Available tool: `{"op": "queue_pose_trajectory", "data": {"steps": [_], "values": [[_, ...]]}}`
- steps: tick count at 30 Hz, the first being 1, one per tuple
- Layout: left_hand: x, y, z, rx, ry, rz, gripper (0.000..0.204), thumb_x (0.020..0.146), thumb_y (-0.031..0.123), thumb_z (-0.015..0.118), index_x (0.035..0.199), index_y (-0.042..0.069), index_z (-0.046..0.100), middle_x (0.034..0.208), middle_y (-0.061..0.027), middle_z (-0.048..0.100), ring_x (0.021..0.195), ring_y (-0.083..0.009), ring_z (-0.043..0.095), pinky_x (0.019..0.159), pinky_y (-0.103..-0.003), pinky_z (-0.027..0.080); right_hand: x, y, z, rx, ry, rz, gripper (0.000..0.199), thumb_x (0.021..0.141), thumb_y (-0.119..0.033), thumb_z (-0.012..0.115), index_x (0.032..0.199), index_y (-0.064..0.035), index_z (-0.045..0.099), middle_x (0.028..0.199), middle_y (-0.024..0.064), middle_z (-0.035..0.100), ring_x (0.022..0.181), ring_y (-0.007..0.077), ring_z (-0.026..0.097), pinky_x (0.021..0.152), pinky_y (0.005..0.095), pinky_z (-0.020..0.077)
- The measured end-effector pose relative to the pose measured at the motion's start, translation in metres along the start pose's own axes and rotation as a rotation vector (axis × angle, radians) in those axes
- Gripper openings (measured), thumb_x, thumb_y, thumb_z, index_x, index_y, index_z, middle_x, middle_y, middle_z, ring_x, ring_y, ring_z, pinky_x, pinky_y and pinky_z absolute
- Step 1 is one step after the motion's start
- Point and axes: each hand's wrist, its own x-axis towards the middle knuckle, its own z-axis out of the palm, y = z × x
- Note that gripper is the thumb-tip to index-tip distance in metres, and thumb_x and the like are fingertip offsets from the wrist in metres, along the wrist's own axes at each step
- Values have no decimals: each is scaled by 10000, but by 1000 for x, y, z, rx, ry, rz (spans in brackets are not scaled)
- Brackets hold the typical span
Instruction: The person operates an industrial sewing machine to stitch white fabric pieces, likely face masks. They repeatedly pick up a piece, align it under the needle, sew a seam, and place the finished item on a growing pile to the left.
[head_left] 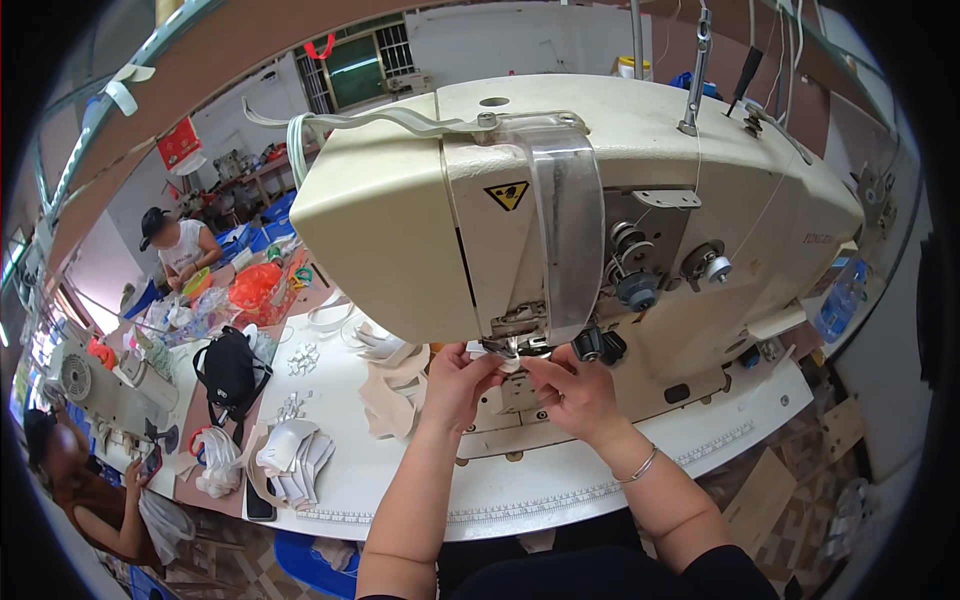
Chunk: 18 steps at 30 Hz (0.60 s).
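1. Left hand (460, 388): fingers pinch a small white piece (511, 365) beneath the sewing machine's (375, 250) head, back from the table's (370, 478) front edge.
2. Right hand (578, 392): fingers narrowed on the same piece's right side.
3. Stacked white cutouts (297, 460) lie near the table's front left corner.

White piece (511, 366) partly behind fingers (548, 374)

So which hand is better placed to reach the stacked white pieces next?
Probably the left hand: the stacked white pieces lie on its side. The right hand is farther off and would have to cross the left forearm. Both are at a small white piece.
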Motion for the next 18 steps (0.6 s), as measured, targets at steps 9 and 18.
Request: {"op": "queue_pose_trajectory", "data": {"steps": [9,18], "values": [[20,-3,-4,-251,-21,-47,85,765,28,496,710,44,559,674,-25,557,580,-92,517,521,-187,431,-1,-3,-2,43,12,3,382,626,15,644,971,-145,613,744,20,472,600,166,493,497,279,425],[-29,-14,3,-162,29,-92,228,791,46,538,1010,2,489,842,-81,582,662,-143,588,541,-209,505,-9,1,-2,144,54,89,369,626,13,644,961,-137,610,761,27,485,619,163,526,517,278,449]]}}
